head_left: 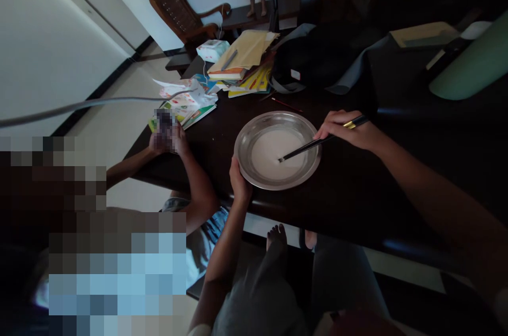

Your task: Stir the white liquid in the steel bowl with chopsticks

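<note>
A round metal basin (246, 165) stands on the dark table near its front edge. Pale, milky liquid (273, 145) covers its bottom. My left hand (240, 181) grips the basin's near left side, with the thumb up along the rim and the fingers hidden beneath. Dark chopsticks (305, 148) with a gold band slant down to the left, their tips in the liquid. Closed around them is my right hand (344, 129), above the table just right of the basin.
Another person's hands (166, 137) hold a blurred-out object at the left. Books and envelopes (242, 55), a tissue pack (213, 51) and a black bag (313, 61) lie at the back. A green cylindrical object (468, 69) is at far right. A grey cable (79, 108) crosses the left.
</note>
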Tool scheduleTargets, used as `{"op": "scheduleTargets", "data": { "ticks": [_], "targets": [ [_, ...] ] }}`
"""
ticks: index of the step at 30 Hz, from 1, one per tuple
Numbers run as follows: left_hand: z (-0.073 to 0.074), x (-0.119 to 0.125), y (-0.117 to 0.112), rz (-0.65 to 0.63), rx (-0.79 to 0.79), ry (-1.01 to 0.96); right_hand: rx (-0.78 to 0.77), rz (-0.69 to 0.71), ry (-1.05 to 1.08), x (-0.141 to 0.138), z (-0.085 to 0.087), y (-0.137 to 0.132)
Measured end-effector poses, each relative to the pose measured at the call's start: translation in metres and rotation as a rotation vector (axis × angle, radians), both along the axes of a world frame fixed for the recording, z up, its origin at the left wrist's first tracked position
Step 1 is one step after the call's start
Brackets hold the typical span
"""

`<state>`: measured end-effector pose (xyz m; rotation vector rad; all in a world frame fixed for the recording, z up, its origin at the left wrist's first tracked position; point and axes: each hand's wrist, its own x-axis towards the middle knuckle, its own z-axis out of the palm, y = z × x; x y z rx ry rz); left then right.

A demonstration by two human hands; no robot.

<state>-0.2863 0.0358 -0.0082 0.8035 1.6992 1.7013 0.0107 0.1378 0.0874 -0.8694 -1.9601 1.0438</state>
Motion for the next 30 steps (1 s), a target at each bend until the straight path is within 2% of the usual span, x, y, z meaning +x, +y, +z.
{"op": "scheduleTargets", "data": {
  "ticks": [3,8,12,16,19,22,25,28,30],
  "targets": [
    [0.002,0.001,0.0,0.012,-0.015,-0.042,0.038,0.02,-0.066,-0.004,-0.004,0.001],
    [0.004,0.002,0.001,-0.016,0.014,-0.031,0.074,-0.104,-0.041,0.006,0.004,0.005],
    [0.005,0.001,0.0,0.004,-0.004,-0.04,-0.003,-0.027,-0.005,0.006,0.006,0.002],
    [0.007,0.001,-0.001,-0.004,-0.011,-0.017,0.02,0.061,-0.081,-0.003,0.0,-0.001],
    [0.008,0.002,-0.001,0.008,-0.013,-0.034,0.067,-0.011,-0.121,-0.001,0.001,0.001],
    [0.007,0.002,-0.001,-0.007,0.004,-0.009,0.063,-0.109,-0.067,0.005,0.004,0.003],
    [0.007,0.001,-0.001,-0.032,0.019,0.034,0.016,-0.037,-0.002,0.004,0.003,0.001],
    [0.007,0.002,0.0,-0.016,0.004,-0.004,0.025,0.067,-0.041,-0.002,-0.001,-0.002],
    [0.009,0.003,0.0,-0.013,-0.002,-0.019,0.059,0.062,-0.086,-0.003,-0.002,-0.001]
  ]
}}
